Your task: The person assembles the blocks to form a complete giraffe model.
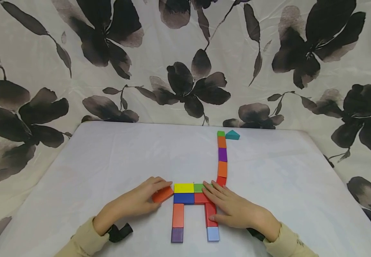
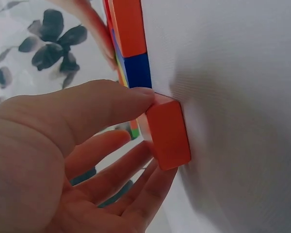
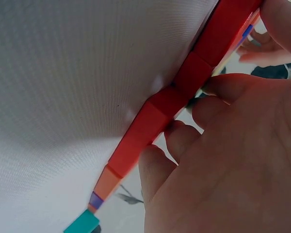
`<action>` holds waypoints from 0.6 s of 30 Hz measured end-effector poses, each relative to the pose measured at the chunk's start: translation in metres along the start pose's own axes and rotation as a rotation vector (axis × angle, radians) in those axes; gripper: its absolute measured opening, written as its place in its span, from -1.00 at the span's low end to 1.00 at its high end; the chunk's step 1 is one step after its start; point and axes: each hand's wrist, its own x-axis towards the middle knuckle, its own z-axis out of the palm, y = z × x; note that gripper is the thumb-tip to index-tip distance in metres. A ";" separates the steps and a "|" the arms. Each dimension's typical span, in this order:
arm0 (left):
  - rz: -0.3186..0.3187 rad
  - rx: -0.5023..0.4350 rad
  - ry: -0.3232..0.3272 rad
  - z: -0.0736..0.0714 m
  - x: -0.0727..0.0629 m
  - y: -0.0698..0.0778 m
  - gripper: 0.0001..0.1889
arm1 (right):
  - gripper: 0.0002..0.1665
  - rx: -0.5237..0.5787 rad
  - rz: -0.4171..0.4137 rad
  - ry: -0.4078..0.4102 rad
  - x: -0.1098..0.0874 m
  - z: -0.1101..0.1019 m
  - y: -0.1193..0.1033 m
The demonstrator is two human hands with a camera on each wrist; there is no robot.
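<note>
In the head view, my left hand (image 1: 137, 200) pinches an orange block (image 1: 163, 194) between thumb and fingers. The block sits at a slant, its right end close beside the yellow block (image 1: 184, 188) and blue block (image 1: 184, 198); whether they touch I cannot tell. My right hand (image 1: 236, 208) rests with extended fingers on the red blocks (image 1: 200, 198) and the green block (image 1: 198, 187), partly covering them. Two legs run down from this body: a salmon block (image 1: 178, 215) above a purple block (image 1: 177, 235), and a red block above a light blue block (image 1: 212, 234).
A column with an orange block (image 1: 222, 169) and a purple block (image 1: 222, 154) rises toward the far edge. At its top are a small green block (image 1: 221, 133) and a teal triangle (image 1: 232, 135). White cloth covers the table (image 1: 124, 157); flowered fabric (image 1: 185, 89) hangs behind.
</note>
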 end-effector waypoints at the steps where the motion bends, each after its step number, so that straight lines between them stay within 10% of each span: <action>1: 0.002 -0.002 0.002 0.000 0.000 -0.001 -0.37 | -0.08 0.000 -0.001 0.001 0.000 0.000 0.000; 18: 0.036 -0.058 0.033 0.000 0.000 -0.011 -0.46 | -0.09 0.027 0.014 -0.017 0.001 0.000 0.002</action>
